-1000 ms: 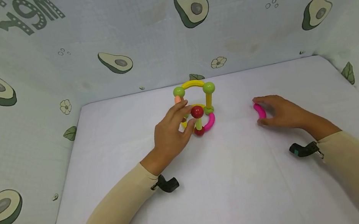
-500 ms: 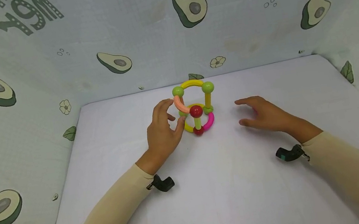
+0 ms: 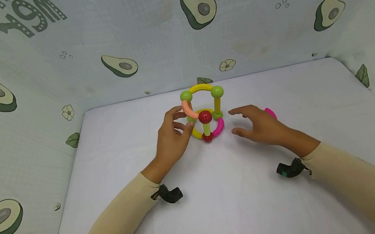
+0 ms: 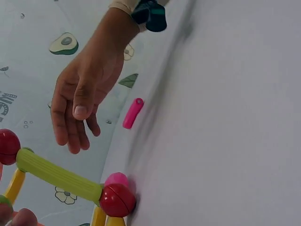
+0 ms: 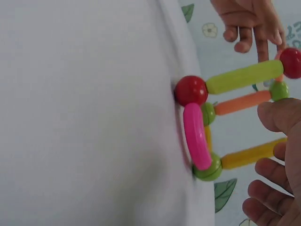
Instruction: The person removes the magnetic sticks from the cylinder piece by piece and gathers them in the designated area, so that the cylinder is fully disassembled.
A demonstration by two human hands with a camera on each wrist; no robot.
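Observation:
A toy frame of coloured sticks and balls stands on the table, with a yellow arch (image 3: 201, 87) on top, green balls and a front red ball (image 3: 205, 116). An orange curved stick (image 3: 188, 109) runs from its upper left green ball to that red ball. My left hand (image 3: 170, 139) is at the frame's left side, fingers loosely bent, fingertips right at the orange stick. To the right of the frame, my right hand (image 3: 265, 127) hovers with thumb and fingers spread and holds nothing. Behind it lies a loose pink curved stick (image 3: 271, 113), partly hidden; the left wrist view shows it whole.
A white cloth covers the table (image 3: 241, 206). Its far edge meets a hanging sheet (image 3: 159, 24) printed with avocados. Each sleeve carries a small black camera, one at the left wrist (image 3: 170, 194) and one at the right (image 3: 290, 169).
My right hand has left the loose pink stick and moved left toward the frame. My left hand has drawn back from the front red ball to the frame's left side. The frame stays put.

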